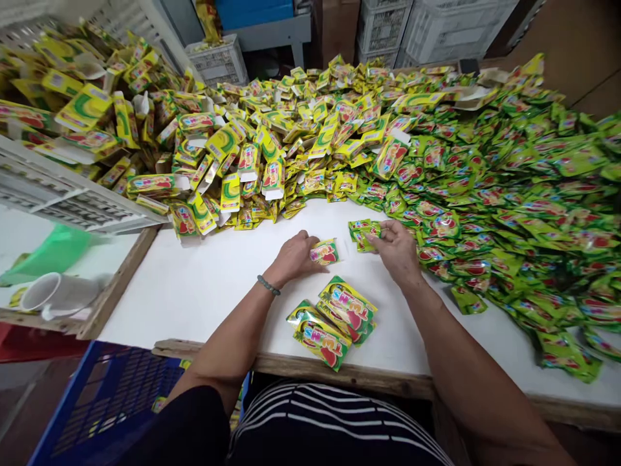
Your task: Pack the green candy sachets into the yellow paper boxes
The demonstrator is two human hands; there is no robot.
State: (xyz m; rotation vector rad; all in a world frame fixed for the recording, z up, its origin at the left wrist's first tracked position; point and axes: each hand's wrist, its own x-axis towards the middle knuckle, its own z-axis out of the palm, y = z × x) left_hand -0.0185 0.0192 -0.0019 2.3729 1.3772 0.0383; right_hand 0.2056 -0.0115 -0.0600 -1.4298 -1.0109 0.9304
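Note:
My left hand (294,257) grips a small yellow and green candy box (325,252) with a watermelon picture, its white open end pointing right. My right hand (398,249) pinches a few green candy sachets (363,234) just right of that box, apart from it. Between my forearms, near the front edge, lies a small stack of closed candy boxes (345,303). A large heap of green sachets (485,213) spreads to the right of my right hand. Beyond my hands are many yellow boxes (233,139), several with open flaps.
A white plastic crate (63,188) full of boxes tilts onto the table (160,278) at left. Beside it are a white mug (53,294) and a green plastic bag (53,252). Below the wooden edge sits a blue basket (116,395). White crates (383,29) stand behind.

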